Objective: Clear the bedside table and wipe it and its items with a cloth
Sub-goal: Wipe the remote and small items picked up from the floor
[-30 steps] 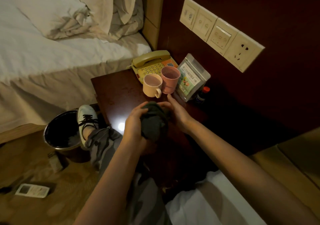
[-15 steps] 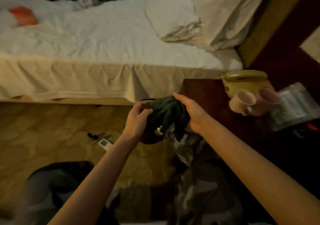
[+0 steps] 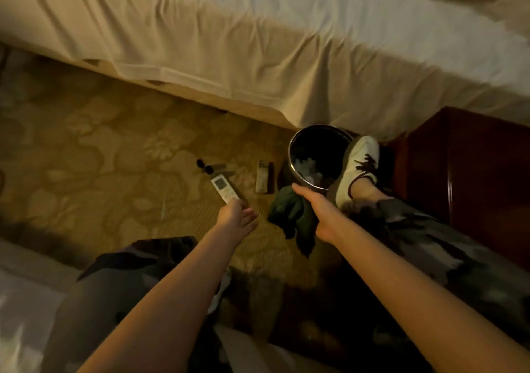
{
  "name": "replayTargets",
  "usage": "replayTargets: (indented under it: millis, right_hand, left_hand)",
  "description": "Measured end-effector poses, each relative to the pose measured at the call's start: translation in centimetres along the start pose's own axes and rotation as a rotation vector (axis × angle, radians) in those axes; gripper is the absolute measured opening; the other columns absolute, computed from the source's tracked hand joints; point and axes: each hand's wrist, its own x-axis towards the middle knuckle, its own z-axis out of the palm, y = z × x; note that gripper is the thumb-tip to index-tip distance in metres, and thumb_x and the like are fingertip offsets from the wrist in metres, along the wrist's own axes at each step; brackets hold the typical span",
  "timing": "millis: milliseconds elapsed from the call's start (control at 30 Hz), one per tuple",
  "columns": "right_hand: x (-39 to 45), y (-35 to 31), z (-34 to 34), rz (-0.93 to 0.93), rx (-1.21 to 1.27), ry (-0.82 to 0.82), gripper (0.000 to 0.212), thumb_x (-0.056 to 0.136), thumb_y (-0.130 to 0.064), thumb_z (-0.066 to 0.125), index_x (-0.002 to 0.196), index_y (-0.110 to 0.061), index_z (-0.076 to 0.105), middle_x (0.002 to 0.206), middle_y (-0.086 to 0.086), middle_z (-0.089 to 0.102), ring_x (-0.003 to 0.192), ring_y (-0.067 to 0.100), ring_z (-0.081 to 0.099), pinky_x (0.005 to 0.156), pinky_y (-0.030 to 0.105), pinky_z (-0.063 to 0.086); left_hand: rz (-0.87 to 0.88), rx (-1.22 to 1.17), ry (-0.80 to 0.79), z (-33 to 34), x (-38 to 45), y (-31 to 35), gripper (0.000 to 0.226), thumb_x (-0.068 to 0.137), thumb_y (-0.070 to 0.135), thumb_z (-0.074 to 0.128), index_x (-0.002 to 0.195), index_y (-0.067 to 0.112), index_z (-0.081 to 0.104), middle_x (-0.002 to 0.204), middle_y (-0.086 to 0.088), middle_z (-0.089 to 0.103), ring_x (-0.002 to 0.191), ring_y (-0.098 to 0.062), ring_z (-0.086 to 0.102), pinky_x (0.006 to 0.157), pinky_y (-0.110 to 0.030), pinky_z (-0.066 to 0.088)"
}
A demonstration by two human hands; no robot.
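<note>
Patterned carpet point(image 3: 94, 154) fills the space between the bed point(image 3: 258, 42) and the person's knees, and the things that matter lie on it, not on the table point(image 3: 473, 172), whose dark red corner shows at the right edge.

A white remote point(image 3: 225, 190) lies flat on the carpet directly ahead of the left hand point(image 3: 236, 217). Its long axis runs on a diagonal, the screen end pointing up and away to the left, the button end coming down toward the hand. The left hand is spread, palm turned inward, and its fingertips are at the near end of the remote; whether they touch it cannot be told, and nothing is pinched. A second, narrower remote point(image 3: 262, 176) lies just to the right, long axis nearly straight away from the person, beside the bin point(image 3: 295, 154). Two small dark items point(image 3: 203, 166) sit just beyond the white remote.

The right hand point(image 3: 315, 209) holds the dark cloth point(image 3: 292, 217) bunched in curled fingers, above the carpet and near the bin's rim, beside the white shoe point(image 3: 357, 163).

By my reading, the left hand is plainly the nearer one to the white remote, and the reach would follow its length, closing over the near end.
</note>
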Motion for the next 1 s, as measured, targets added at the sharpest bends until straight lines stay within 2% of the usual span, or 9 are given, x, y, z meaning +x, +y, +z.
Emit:
replayTargets:
  millis: [100,267,367,467,533,600,700,833,1000]
  right_hand:
    - [4.9,1.7,-0.3,0.038,-0.067,0.024,0.046,0.078,-0.034,0.073,0.116,-0.009,0.063,0.107,0.012,0.067,0.098,0.028,0.064,0.083,0.037,0.05]
    - [12.3,4.3,-1.0,0.109,-0.036,0.063,0.02,0.083,-0.026,0.067,0.096,-0.011,0.067,0.093,0.012,0.067,0.083,0.025,0.065,0.068,0.034,0.05]
    - [16.1,6.1,-1.6,0.184,0.007,0.084,0.034,0.08,-0.029,0.069,0.106,-0.008,0.065,0.099,0.016,0.068,0.086,0.03,0.067,0.062,0.035,0.051]
    - [19.8,7.9,-2.0,0.247,0.057,0.129,0.043,0.079,-0.033,0.069,0.112,-0.006,0.063,0.104,0.017,0.067,0.093,0.033,0.065,0.068,0.039,0.052]
    - [22.0,9.0,-2.1,0.287,0.1,0.132,0.05,0.079,-0.04,0.069,0.116,-0.008,0.062,0.107,0.016,0.066,0.097,0.033,0.064,0.082,0.042,0.052]
    - [24.1,10.3,-2.1,0.347,0.168,0.135,0.058,0.076,-0.047,0.069,0.121,-0.01,0.059,0.111,0.016,0.066,0.102,0.033,0.063,0.093,0.045,0.048]
    - [26.8,11.6,-1.8,0.372,0.215,0.143,0.048,0.084,-0.045,0.062,0.116,-0.01,0.062,0.11,0.015,0.065,0.101,0.031,0.062,0.095,0.043,0.047]
    - [29.3,12.6,-1.3,0.402,0.311,0.1,0.039,0.087,-0.042,0.06,0.11,-0.011,0.062,0.104,0.013,0.065,0.097,0.028,0.061,0.089,0.04,0.049]
    - [30.5,13.2,-0.6,0.427,0.357,0.045,0.032,0.09,-0.04,0.055,0.097,-0.009,0.063,0.093,0.012,0.063,0.086,0.025,0.06,0.077,0.035,0.048]
  left_hand:
    - [-0.071,-0.006,0.027,1.4,4.3,-1.0,0.033,0.096,0.009,0.043,0.128,0.002,0.046,0.088,-0.01,0.056,0.076,-0.02,0.058,0.059,-0.032,0.048]
    - [-0.095,0.125,0.138,1.9,12.5,-1.7,0.031,0.096,0.008,0.047,0.126,0.0,0.049,0.085,-0.01,0.052,0.072,-0.019,0.054,0.061,-0.032,0.048]
    - [-0.092,0.281,0.213,1.2,17.7,-2.3,0.036,0.094,0.007,0.052,0.129,-0.001,0.049,0.092,-0.011,0.055,0.071,-0.019,0.054,0.067,-0.034,0.052]
    - [-0.055,0.391,0.291,0.4,23.0,-2.8,0.041,0.09,0.012,0.06,0.129,0.0,0.05,0.121,-0.019,0.057,0.086,-0.025,0.059,0.073,-0.035,0.054]
    - [-0.02,0.412,0.361,0.2,26.4,-3.0,0.053,0.085,0.018,0.067,0.13,0.001,0.044,0.126,-0.019,0.054,0.09,-0.027,0.06,0.075,-0.038,0.056]
    - [0.005,0.394,0.43,0.1,29.2,-3.2,0.067,0.079,0.022,0.074,0.132,0.004,0.038,0.128,-0.015,0.052,0.104,-0.03,0.058,0.082,-0.043,0.056]
    - [0.032,0.379,0.49,0.1,32.9,-3.4,0.075,0.07,0.028,0.081,0.129,0.007,0.04,0.126,-0.011,0.053,0.111,-0.03,0.056,0.089,-0.046,0.053]
    - [0.064,0.476,0.496,0.0,36.4,-4.0,0.08,0.058,0.036,0.085,0.122,0.009,0.046,0.118,-0.011,0.056,0.1,-0.027,0.061,0.081,-0.041,0.057]
    - [0.102,0.37,0.44,-0.2,37.7,-3.8,0.051,0.072,0.016,0.08,0.114,0.008,0.053,0.108,-0.007,0.062,0.084,-0.016,0.063,0.058,-0.023,0.054]
